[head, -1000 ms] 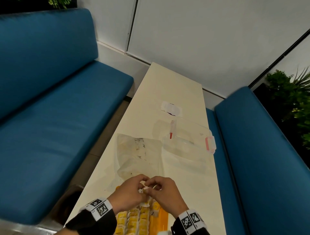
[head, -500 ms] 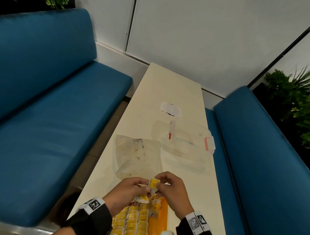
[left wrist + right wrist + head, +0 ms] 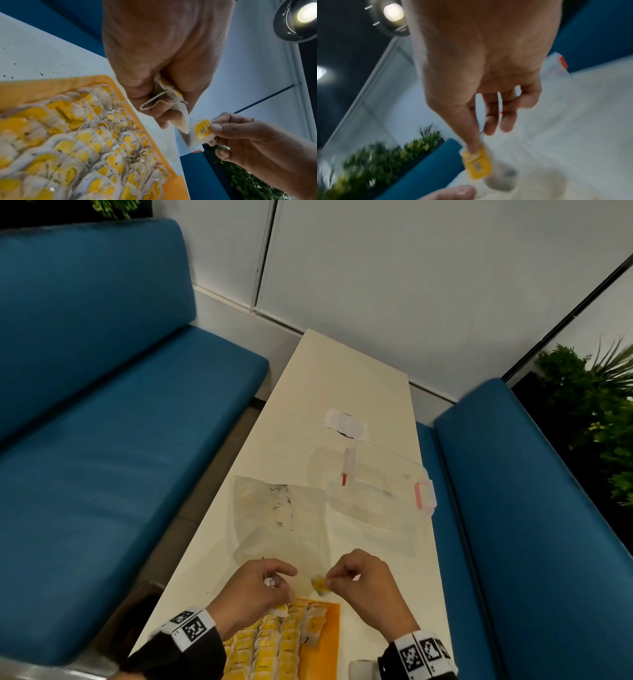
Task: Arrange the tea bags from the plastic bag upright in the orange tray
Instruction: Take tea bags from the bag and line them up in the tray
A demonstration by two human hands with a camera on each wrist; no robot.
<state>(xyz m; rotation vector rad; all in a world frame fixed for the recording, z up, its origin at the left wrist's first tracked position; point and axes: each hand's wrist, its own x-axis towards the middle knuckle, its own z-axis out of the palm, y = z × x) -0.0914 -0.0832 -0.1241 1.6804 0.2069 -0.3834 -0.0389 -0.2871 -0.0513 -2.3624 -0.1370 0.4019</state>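
Note:
The orange tray (image 3: 333,631) (image 3: 51,83) sits at the table's near edge, packed with rows of upright yellow-tagged tea bags (image 3: 270,645) (image 3: 89,143). Just above its far end, my left hand (image 3: 260,587) (image 3: 164,75) grips a bunched tea bag with loose string (image 3: 171,94). My right hand (image 3: 366,580) (image 3: 481,94) pinches a single yellow-tagged tea bag (image 3: 320,584) (image 3: 202,129) (image 3: 477,163) between thumb and forefinger, a short gap to the right of the left hand. The clear plastic bag (image 3: 277,515) lies flat just beyond both hands.
A clear lidded box with pink latches (image 3: 387,487) stands right of the bag. A white label (image 3: 347,424) lies farther up the cream table (image 3: 342,378). Blue benches (image 3: 120,457) flank both sides. A white object (image 3: 361,669) shows at the tray's right.
My hands, joined over one bundle a second ago, have drawn apart. The right hand now holds a separated tea bag; the left keeps the rest.

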